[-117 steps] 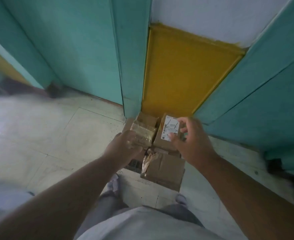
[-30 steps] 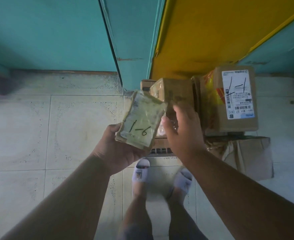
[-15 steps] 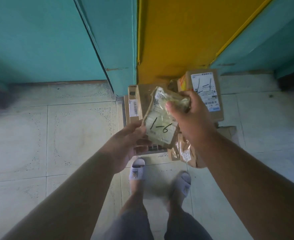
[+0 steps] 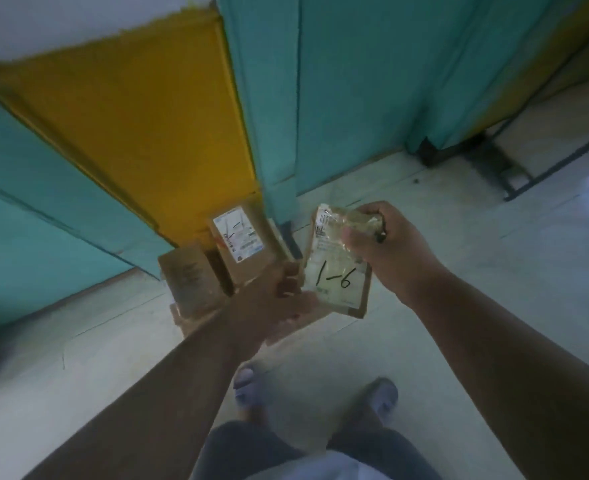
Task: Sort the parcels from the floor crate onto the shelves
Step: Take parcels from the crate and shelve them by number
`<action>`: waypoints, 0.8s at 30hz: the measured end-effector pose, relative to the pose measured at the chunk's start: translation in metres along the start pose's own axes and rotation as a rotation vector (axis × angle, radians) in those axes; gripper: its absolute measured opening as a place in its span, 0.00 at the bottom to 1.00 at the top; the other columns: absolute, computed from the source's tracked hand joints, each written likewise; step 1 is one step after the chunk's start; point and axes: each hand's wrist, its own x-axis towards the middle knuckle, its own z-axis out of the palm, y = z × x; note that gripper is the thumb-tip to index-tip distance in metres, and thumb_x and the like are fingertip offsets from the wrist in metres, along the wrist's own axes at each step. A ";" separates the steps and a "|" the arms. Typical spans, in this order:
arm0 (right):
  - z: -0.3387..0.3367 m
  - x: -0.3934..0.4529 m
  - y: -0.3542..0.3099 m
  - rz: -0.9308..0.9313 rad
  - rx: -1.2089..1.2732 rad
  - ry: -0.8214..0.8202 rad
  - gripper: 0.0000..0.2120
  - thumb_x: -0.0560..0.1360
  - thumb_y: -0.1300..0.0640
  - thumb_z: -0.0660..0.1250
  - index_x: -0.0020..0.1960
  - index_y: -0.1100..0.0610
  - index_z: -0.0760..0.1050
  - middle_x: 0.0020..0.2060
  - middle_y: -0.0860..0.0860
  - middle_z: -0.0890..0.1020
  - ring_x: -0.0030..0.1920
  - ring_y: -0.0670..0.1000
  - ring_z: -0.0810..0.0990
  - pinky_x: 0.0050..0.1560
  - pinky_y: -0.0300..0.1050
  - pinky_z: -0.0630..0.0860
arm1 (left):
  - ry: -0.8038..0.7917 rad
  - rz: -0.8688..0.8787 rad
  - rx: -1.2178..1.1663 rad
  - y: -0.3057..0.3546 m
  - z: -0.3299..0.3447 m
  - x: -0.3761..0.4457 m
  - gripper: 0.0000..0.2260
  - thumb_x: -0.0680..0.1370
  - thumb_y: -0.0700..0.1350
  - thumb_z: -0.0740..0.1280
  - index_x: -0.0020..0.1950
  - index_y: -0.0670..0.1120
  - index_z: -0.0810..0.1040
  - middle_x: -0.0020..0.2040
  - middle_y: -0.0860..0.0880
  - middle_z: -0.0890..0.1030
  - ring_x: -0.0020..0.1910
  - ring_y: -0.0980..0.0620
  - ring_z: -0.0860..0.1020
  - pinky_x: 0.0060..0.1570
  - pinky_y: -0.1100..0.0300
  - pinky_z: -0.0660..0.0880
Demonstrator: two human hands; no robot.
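Parcel marked 1-6 stands upright, long axis vertical; right hand pinches its top, left hand cradles its bottom.

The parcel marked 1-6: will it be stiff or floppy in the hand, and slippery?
The parcel marked 1-6 probably bends somewhat: it looks flat and thin. Its glossy, crinkled wrap suggests a slippery surface. It seems light, since the right hand grips only its top edge, while the left hand touches its lower edge.

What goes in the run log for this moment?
right hand grips parcel marked 1-6 | left hand at its lower edge | boxes on floor
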 end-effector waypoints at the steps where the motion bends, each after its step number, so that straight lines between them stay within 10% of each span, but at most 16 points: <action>1: -0.034 -0.006 0.005 0.009 0.011 0.036 0.11 0.76 0.49 0.70 0.57 0.48 0.73 0.42 0.46 0.82 0.35 0.40 0.83 0.29 0.34 0.76 | -0.028 0.011 0.026 0.014 0.027 0.007 0.18 0.72 0.47 0.77 0.60 0.49 0.79 0.55 0.45 0.84 0.50 0.45 0.82 0.47 0.56 0.81; 5: -0.166 -0.033 0.027 0.033 0.013 0.192 0.10 0.77 0.48 0.70 0.55 0.48 0.74 0.40 0.46 0.81 0.31 0.41 0.79 0.24 0.30 0.69 | -0.144 0.057 0.097 0.065 0.139 0.038 0.18 0.72 0.49 0.76 0.61 0.56 0.79 0.58 0.48 0.83 0.57 0.43 0.81 0.59 0.44 0.79; 24: -0.528 0.041 0.111 0.085 0.362 0.648 0.21 0.71 0.59 0.77 0.55 0.45 0.70 0.44 0.47 0.82 0.36 0.39 0.83 0.34 0.35 0.78 | -0.513 0.367 0.266 0.283 0.453 0.279 0.27 0.65 0.45 0.78 0.57 0.70 0.79 0.55 0.50 0.84 0.56 0.47 0.83 0.62 0.41 0.77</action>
